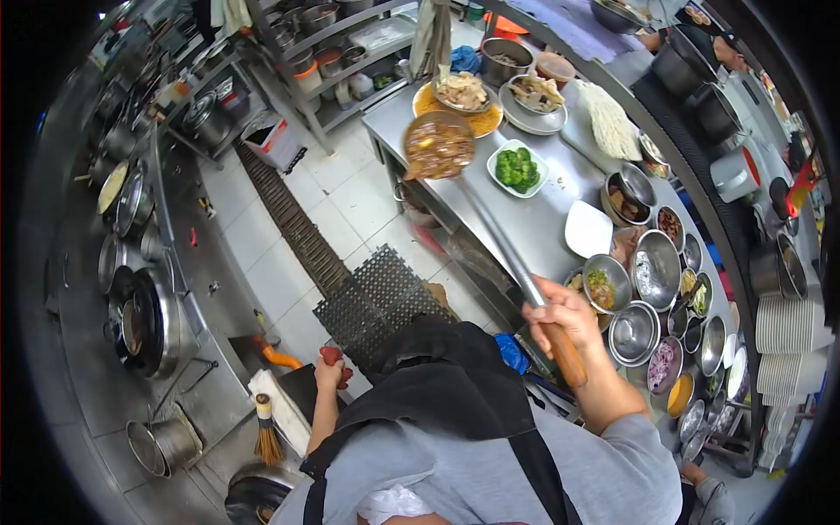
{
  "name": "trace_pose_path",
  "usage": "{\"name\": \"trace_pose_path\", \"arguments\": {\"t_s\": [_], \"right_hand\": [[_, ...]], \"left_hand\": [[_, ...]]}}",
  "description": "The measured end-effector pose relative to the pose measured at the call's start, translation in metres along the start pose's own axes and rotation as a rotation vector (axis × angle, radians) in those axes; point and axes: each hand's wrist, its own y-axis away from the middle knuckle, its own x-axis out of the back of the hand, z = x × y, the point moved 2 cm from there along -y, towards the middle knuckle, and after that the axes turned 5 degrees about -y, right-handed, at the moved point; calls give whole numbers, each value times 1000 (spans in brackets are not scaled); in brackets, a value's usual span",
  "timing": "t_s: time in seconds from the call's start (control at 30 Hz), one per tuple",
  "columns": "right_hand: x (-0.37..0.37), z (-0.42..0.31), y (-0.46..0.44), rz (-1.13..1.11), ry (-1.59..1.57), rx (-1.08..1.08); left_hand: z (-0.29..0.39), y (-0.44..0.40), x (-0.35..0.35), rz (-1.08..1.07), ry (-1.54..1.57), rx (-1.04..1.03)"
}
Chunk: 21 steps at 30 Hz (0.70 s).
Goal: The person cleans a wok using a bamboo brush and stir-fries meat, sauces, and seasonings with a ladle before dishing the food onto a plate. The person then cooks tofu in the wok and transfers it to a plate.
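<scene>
My right hand [564, 319] is wrapped round the wooden handle [564, 352] of a long metal ladle. The ladle's bowl [439, 145], full of brown saucy food, is over the near edge of the steel table [490, 206], beside a plate with an orange-yellow rim [426, 101]. A white square plate of broccoli [517, 170] is right of the ladle bowl. Low at the left, my left hand [331, 371] is closed round a red cloth-like thing [336, 354], beside a white towel [276, 407].
Metal bowls of ingredients [656, 267] crowd the table's right part, near an empty white plate [588, 229]. A steel counter with woks [144, 324] runs along the left. A black mat [372, 297] covers part of the floor. Another person's arm [728, 54] shows at top right.
</scene>
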Motion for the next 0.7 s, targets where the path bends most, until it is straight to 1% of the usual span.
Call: {"name": "trace_pose_path", "arguments": {"t_s": [0.03, 0.07, 0.17, 0.2, 0.27, 0.33, 0.4, 0.47, 0.5, 0.53, 0.57, 0.6, 0.63, 0.7], "right_hand": [[8, -7, 6, 70, 29, 26], [20, -9, 6, 113, 45, 75], [51, -14, -2, 244, 201, 135], [64, -13, -7, 243, 205, 134], [89, -9, -19, 336, 281, 193], [102, -5, -27, 362, 321, 221], [120, 4, -34, 394, 353, 249], [138, 13, -39, 373, 448, 265], [138, 15, -41, 373, 445, 260], [136, 15, -44, 378, 465, 311], [135, 16, -45, 382, 484, 364], [137, 17, -45, 382, 480, 362], [140, 18, -44, 396, 539, 387], [140, 21, -41, 406, 595, 410]], "left_hand": [[11, -12, 1, -37, -40, 13], [19, -19, 0, -30, -76, -25], [56, -13, 1, -37, -62, -24], [43, -30, -9, -49, -94, -46], [41, -27, -18, -79, -101, -44], [29, -30, -28, -109, -113, -41], [6, -34, -40, -216, -174, 38], [8, -10, -35, -192, -199, 41], [1, -4, -35, -166, -218, 44], [-7, -6, -33, -217, -314, 19], [-14, -4, -33, -216, -319, 22], [-14, 3, -28, -208, -289, 58], [-13, 9, -24, -199, -258, 96], [-8, 15, -14, -215, -241, 117]]}}
